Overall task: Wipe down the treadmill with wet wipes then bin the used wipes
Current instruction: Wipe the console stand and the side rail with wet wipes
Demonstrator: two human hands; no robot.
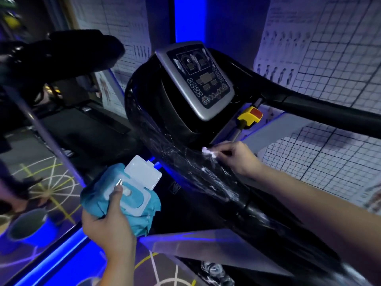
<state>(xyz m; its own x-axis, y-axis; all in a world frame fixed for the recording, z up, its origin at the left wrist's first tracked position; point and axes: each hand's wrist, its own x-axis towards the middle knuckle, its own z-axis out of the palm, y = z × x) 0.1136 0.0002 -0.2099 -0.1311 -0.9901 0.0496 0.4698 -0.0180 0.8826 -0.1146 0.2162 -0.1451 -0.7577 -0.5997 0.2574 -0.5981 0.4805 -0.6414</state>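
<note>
Right hand pinches wipe on handrail; left hand grips pack. Press flat, long overlapping strokes along rail.

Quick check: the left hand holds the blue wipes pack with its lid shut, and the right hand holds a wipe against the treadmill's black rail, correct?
Not quite: the lid is flipped open, as the head view shows. The rest holds: the left hand grips the blue wipes pack, and the right hand pinches a wipe against the treadmill's black rail.
</note>
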